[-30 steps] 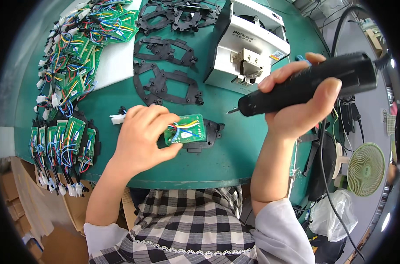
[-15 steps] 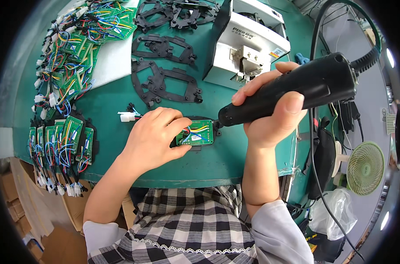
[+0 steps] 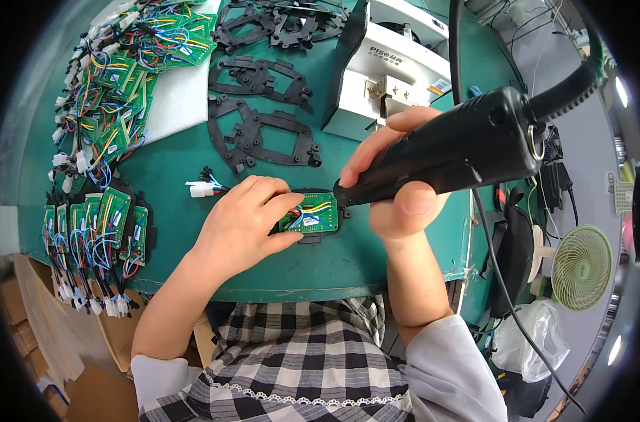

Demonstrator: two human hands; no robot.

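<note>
Gripping a black electric screwdriver [image 3: 443,156] are right fingers [image 3: 369,150] — left fingers [image 3: 285,204] pinch a green circuit board [image 3: 325,219].

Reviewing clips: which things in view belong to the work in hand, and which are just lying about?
In the work:
green circuit board, in the left hand
black corded tool, in the right hand
black frame beneath the board
likely: wired boards, loose frames

Seemingly lying about:
pale green fan
clear plastic bag
brown cardboard

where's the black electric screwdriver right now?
Head view, right of centre: the black electric screwdriver is in the right hand, its nose by the upper right corner of the green circuit board that the left hand grips.
</note>
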